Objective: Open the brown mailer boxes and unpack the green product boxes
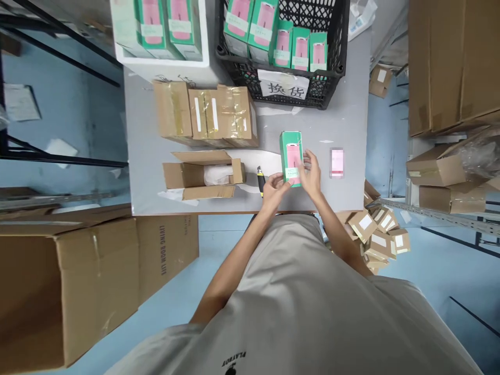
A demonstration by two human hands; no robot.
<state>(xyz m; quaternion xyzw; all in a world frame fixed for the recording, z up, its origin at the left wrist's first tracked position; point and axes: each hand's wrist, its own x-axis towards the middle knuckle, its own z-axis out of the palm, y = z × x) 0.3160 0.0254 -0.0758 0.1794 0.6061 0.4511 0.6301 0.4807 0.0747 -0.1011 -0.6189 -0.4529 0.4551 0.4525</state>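
A green product box [291,148] with a pink picture on its front is held near the table's front edge. My left hand [274,188] grips its lower left corner. My right hand [311,173] holds its right side, thumb across the front. Left of my hands lies a black and yellow utility knife [261,180]. Further left sits a cardboard box [209,197] with its flaps up and whitish wrapping [217,175] inside. To the right of my right hand a phone [336,163] with a pinkish, blurred screen rests on the table.
Taped brown cartons [207,114] stand in a row behind the opened box. At the back are a white bin [172,66] and a black crate [332,83], both holding green boxes. Large cartons [97,271] stand at the left; small parcels [378,242] are piled on the floor at right.
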